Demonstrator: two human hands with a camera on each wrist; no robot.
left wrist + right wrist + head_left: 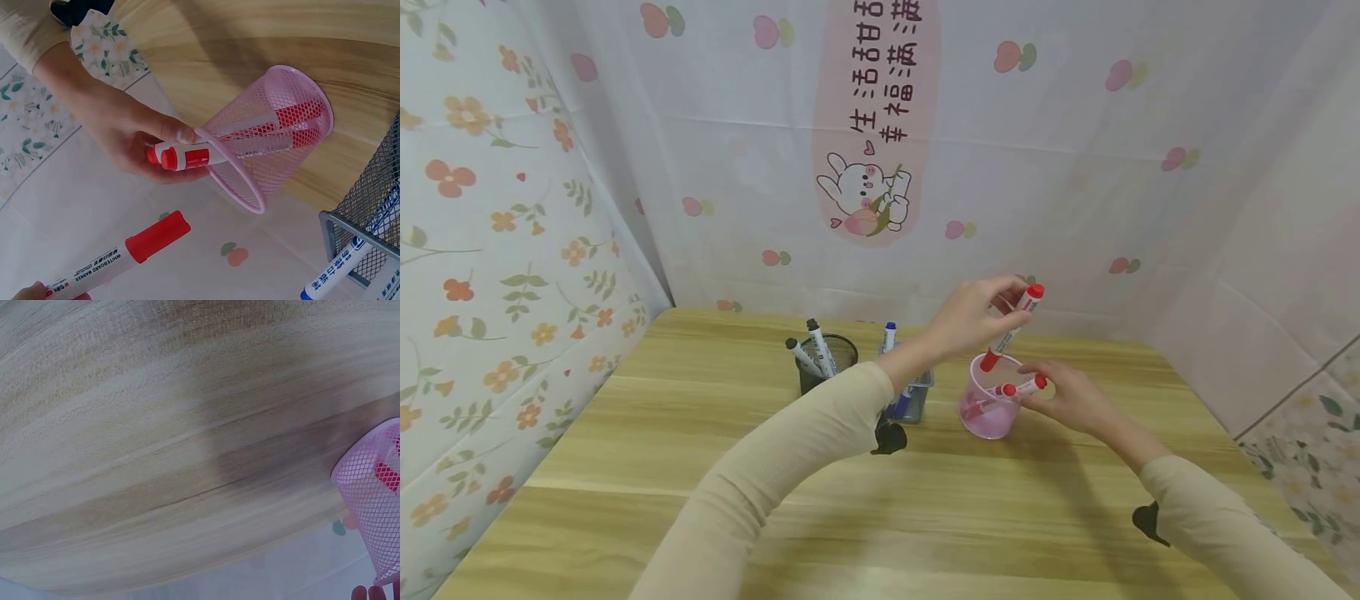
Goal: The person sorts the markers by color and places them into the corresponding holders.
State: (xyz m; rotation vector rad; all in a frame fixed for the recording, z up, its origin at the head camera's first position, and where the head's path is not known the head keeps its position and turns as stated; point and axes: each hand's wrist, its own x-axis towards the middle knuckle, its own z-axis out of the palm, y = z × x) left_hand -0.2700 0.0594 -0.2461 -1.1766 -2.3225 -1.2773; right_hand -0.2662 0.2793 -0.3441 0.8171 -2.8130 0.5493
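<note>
My left hand (pixel 973 321) pinches a red-capped whiteboard marker (pixel 1012 327) just right of the frame's centre in the head view, holding it tilted with its cap up and its lower red end right at the rim of the pink mesh cup (pixel 990 413). In the left wrist view that same marker crosses the lower left of the frame, printed label showing, with only a fingertip of mine visible at its end.

My right hand (pixel 1070 398) sits just right of the cup, fingers curled around a second red marker (pixel 1024 387) that lies across the rim, its capped end pointing out towards my palm. More red markers (pixel 289 123) rest inside the cup, seen through the mesh in the left wrist view. The right wrist view shows only the cup's side at the right edge and a stretch of tabletop.

The cup stands on the wooden table (pixel 715 500). Left of it is a grey mesh holder (pixel 917 392) with blue markers (pixel 889 337), partly hidden by my left forearm, and further left a black mesh cup (pixel 827 364) holding black-capped markers (pixel 821 347). Behind the table hangs a patterned cloth backdrop (pixel 1075 167).
</note>
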